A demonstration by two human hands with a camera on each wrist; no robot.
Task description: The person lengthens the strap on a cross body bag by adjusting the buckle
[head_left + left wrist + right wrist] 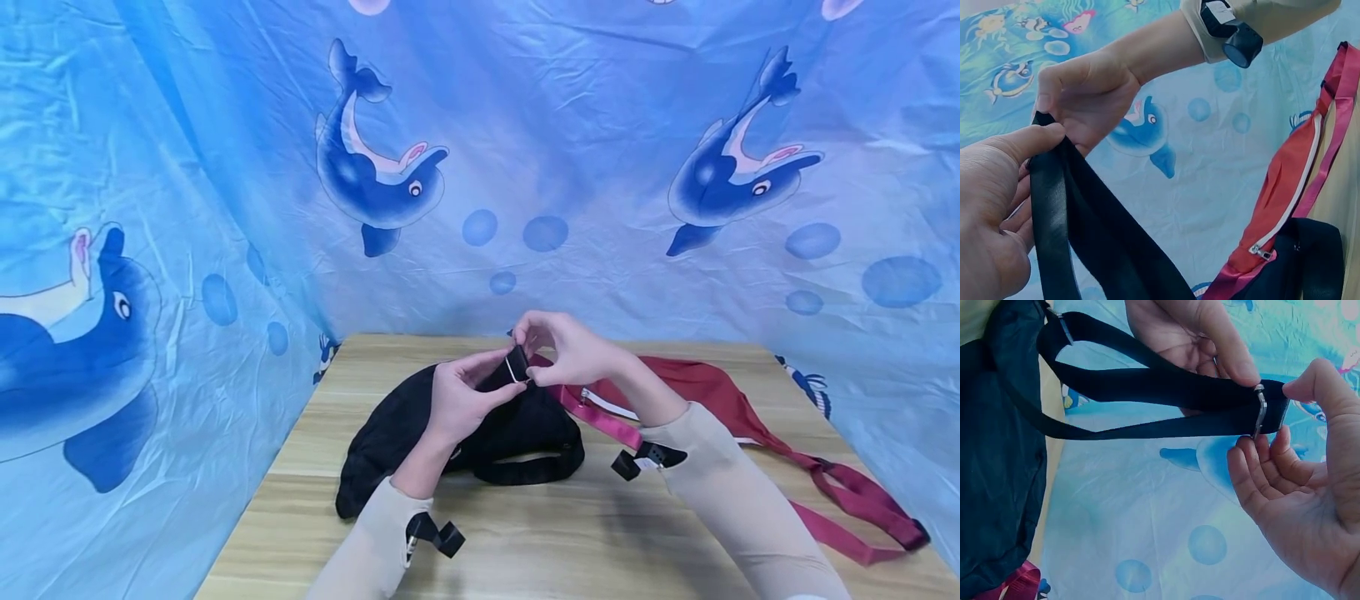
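Right hand (573, 354) pinches the folded end of a black strap (1147, 384), thumb at its edge, fingertips beneath; left hand (459, 398) grips the same strap just beside, thumb tip against a metal slider (1260, 412). Strap held up above the black bag (393, 442), looping back towards it. My judgement: steady the slider square to the webbing, ease slack through a little at a time, keep layers flat; a twist would likely bind. Webbing flat, dark, supple; slider thin, silvery. Bag soft, slumped, crescent-shaped. Farther right, a red bag (697, 387), limp cloth, white zip (611, 405). Under all, pale wood-grain table (300, 500); behind, creased dolphin-print sheet (600, 275).
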